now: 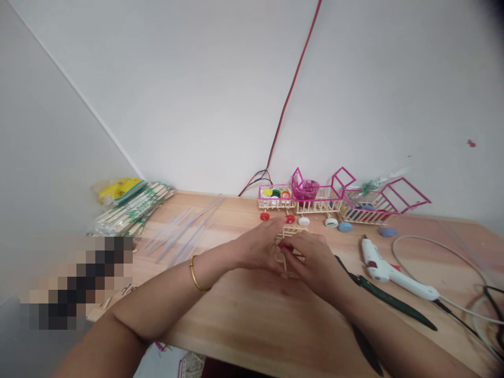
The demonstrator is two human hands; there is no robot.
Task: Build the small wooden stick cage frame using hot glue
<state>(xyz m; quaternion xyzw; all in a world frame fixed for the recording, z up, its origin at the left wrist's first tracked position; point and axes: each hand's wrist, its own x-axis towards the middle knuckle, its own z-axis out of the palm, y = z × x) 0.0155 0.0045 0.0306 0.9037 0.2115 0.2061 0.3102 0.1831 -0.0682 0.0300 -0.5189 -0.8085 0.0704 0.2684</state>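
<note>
A small frame of thin wooden sticks (293, 231) is between my hands, just above or on the table near its middle. My left hand (262, 247) grips it from the left side, thumb and fingers around its edge. My right hand (309, 254) reaches over it from the right with the fingers pinched together at the frame; whatever lies between those fingertips is too small to make out. Both hands hide much of the frame. A gold bangle (192, 273) circles my left wrist.
Behind my hands stand several stick carts (318, 202) with bottle-cap wheels. A white glue gun (394, 273) and green-handled pliers (397, 304) lie right. Clear glue sticks (181, 231) and packaged chopsticks (137, 207) lie left. A cable (437, 239) loops at right.
</note>
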